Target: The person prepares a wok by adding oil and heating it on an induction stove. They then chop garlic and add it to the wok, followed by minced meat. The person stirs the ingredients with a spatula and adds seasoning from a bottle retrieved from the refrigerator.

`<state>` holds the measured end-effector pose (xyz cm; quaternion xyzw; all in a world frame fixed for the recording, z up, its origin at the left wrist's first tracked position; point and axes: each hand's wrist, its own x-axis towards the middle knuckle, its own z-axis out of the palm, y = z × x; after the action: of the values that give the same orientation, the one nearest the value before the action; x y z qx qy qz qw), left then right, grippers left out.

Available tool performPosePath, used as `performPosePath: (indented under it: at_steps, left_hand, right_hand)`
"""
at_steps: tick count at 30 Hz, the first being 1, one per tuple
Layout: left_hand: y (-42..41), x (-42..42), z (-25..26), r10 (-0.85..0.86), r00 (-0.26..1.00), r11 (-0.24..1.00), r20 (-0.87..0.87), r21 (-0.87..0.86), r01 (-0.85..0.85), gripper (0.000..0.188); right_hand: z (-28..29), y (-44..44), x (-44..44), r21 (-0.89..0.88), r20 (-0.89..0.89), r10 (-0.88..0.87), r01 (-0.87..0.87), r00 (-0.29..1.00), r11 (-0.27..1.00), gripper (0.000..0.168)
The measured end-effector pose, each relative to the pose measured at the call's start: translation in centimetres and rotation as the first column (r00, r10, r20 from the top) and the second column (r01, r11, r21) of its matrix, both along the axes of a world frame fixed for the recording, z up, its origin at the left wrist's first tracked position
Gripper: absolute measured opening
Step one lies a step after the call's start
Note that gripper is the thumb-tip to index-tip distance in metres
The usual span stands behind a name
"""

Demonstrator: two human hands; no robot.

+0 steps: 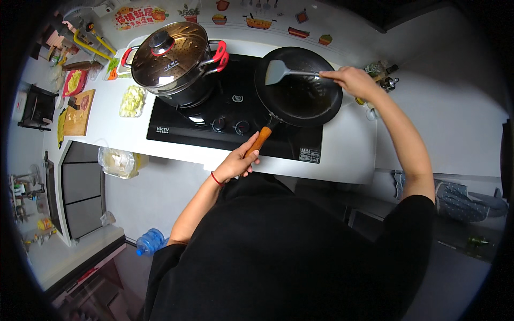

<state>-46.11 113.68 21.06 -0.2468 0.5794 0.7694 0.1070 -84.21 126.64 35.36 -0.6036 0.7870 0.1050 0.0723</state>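
A black wok (299, 94) rests on the right side of the black glass cooktop (237, 120), with a dark, shiny film of liquid in its bowl. My left hand (241, 158) grips its wooden handle (259, 140) near the cooktop's front edge. In my right hand (355, 82) is the shaft of a grey spatula (278, 72), held from the wok's right rim. The spatula's flat blade lies over the wok's upper left inner side. Part of the spatula's handle is hidden by my fingers.
A lidded steamer pot (170, 60) with red-covered handles stands on the cooktop's left. Further left are a container of chopped cabbage (132, 100) and a wooden cutting board (80, 114). Bottles (377, 72) stand beyond my right hand. A bagged bin (120, 162) hangs below the counter edge.
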Motion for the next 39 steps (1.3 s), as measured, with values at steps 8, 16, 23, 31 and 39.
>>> performPosePath:
  at_steps: [8, 16, 23, 31, 39]
  left_hand:
    - [0.0, 0.2, -0.5, 0.012, 0.999, 1.000, -0.035, -0.016, -0.013, 0.062]
    - [0.9, 0.2, -0.7, 0.044, 0.999, 0.999, -0.026, -0.006, -0.044, 0.062]
    - [0.6, 0.6, -1.0, 0.108, 0.994, 0.899, 0.035, 0.423, -0.113, 0.067]
    - [1.0, 0.4, -0.7, 0.062, 0.997, 0.862, 0.044, 0.502, -0.076, 0.062]
    - [0.9, 0.7, -0.7, 0.069, 0.997, 0.861, 0.024, 0.504, -0.071, 0.067]
  right_hand:
    - [-1.5, 4.8, 0.8, 0.040, -0.290, -0.162, 0.181, 0.943, 0.983, 0.061]
    - [3.6, 8.0, 6.9, 0.301, -0.219, -0.220, 0.280, 0.951, 0.911, 0.031]
    - [5.9, 6.6, 12.4, 0.429, 0.417, -0.605, 0.440, 0.678, 0.789, 0.038]
    - [-11.8, 4.1, 13.2, -0.394, 0.372, -0.318, 0.458, 0.872, 0.797, 0.040]
    - [-13.7, -1.4, 13.4, -0.465, 0.419, -0.491, 0.645, 0.764, 0.606, 0.041]
